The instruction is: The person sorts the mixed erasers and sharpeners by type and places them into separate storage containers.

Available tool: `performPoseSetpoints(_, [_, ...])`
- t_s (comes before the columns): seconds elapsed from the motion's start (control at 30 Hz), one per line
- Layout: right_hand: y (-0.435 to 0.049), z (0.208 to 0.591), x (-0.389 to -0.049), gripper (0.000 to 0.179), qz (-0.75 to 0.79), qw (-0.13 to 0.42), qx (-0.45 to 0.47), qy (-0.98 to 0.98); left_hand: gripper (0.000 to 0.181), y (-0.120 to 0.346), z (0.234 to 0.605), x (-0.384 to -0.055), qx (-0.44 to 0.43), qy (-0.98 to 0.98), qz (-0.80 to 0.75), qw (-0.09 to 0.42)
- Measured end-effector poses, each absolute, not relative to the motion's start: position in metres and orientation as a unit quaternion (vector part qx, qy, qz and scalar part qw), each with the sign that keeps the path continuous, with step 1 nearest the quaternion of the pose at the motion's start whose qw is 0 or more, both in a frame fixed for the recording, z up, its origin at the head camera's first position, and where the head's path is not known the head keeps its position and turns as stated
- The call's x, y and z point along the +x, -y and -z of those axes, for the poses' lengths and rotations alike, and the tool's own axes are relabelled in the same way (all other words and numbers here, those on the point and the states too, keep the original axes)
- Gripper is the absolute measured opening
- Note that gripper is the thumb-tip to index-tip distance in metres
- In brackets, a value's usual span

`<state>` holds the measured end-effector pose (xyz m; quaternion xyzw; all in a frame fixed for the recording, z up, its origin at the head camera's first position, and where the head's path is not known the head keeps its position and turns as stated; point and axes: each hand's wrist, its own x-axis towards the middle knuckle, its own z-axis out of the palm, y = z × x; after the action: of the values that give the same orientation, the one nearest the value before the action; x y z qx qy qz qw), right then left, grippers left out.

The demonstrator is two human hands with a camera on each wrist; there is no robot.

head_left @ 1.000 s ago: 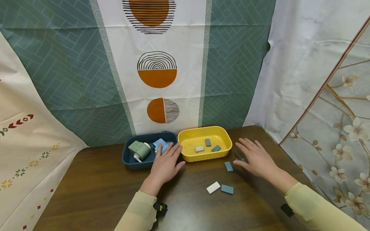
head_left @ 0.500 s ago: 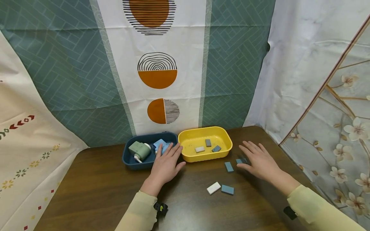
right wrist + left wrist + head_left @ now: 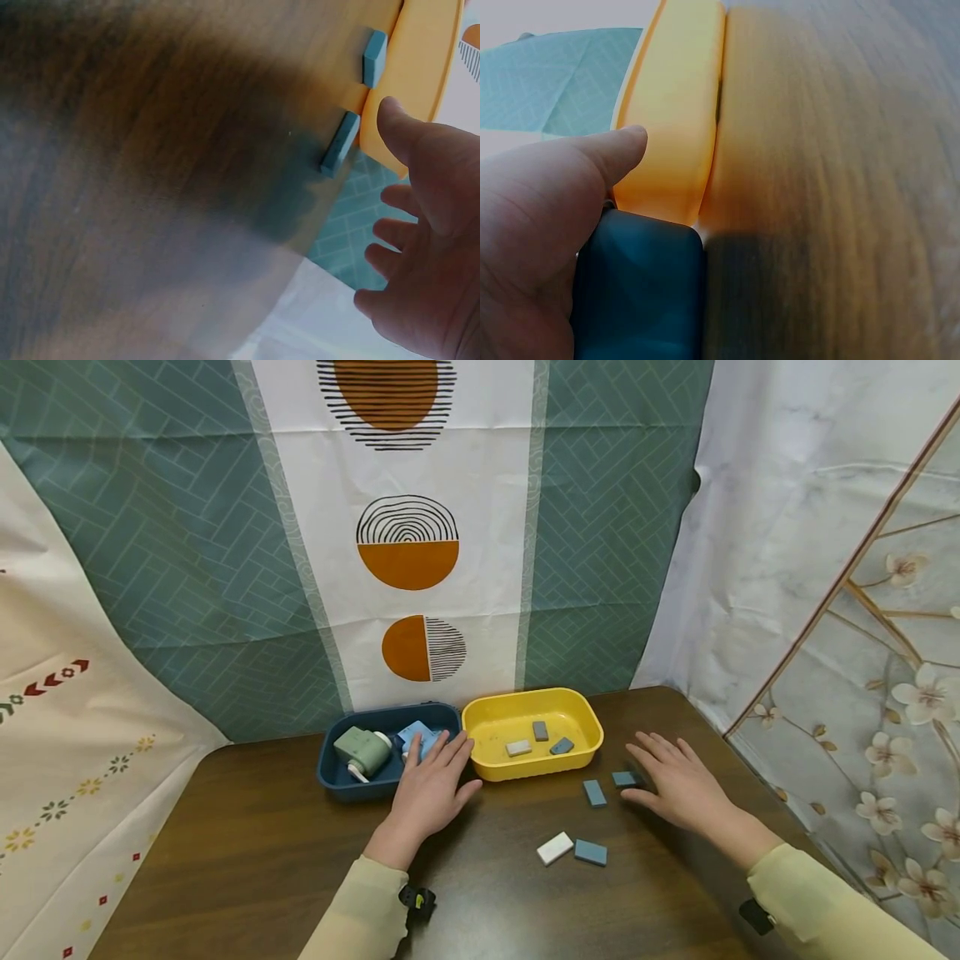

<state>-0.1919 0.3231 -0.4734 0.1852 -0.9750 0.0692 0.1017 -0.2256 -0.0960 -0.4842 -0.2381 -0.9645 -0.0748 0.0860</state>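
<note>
My left hand (image 3: 429, 789) lies over the near right corner of a navy tray (image 3: 352, 792), fingers straight, thumb toward a yellow tray (image 3: 536, 768). In the tray are a green bottle-like thing (image 3: 362, 749) and a light blue thing (image 3: 417, 735), partly hidden by my fingers. My right hand (image 3: 678, 783) is spread and holds nothing, right of the yellow tray. Just left of its thumb lies a blue-grey block (image 3: 622, 779); a second blue-grey block (image 3: 595, 793) is beside that one. In the right wrist view, the thumb (image 3: 401, 127) overlaps the yellow tray's side.
Nearer on the brown table (image 3: 262, 860) lie a white block (image 3: 555, 848) and another blue-grey block (image 3: 590, 852). Inside the yellow tray are a white block (image 3: 518, 747), a grey block (image 3: 540, 731) and a blue-grey block (image 3: 561, 746). Patterned cloths (image 3: 600, 527) hang behind.
My right hand has moved slightly right and toward me, away from the yellow tray, uncovering the blue-grey block by its thumb. The left hand has stayed still.
</note>
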Motion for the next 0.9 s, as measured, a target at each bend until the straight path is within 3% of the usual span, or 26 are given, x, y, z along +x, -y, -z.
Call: performPoseSetpoints(0.9, [-0.327,0.489,-0.195,0.056,-0.050,0.098,0.191,0.975,0.073,0.095,0.485,-0.226,-0.236,0.965,0.077,0.082])
